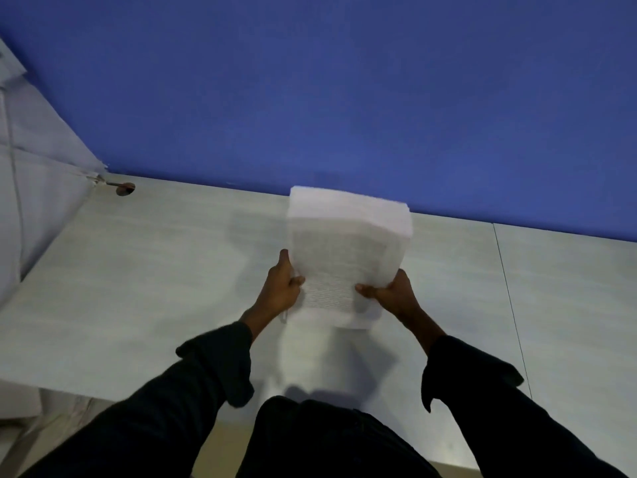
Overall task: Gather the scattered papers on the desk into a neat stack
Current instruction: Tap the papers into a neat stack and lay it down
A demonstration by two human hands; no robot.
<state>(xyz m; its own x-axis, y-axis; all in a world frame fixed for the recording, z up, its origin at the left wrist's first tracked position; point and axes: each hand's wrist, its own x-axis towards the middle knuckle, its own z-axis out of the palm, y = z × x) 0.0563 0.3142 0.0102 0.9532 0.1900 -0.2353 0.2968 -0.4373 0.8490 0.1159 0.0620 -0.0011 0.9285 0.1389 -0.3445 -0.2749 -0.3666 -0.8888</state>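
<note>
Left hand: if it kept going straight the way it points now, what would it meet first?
Probably nothing new: the left hand already grips the stack of papers. Beyond lies bare desk, then the blue wall, though depth is unclear.

We count one blurred white bundle of printed papers (pixel 348 250), its sheets too smeared to number, two bare hands, left (pixel 281 288) and right (pixel 396 293), one pale wood-grain desk (pixel 144 270), and one round brown cable hole (pixel 124 189).
</note>
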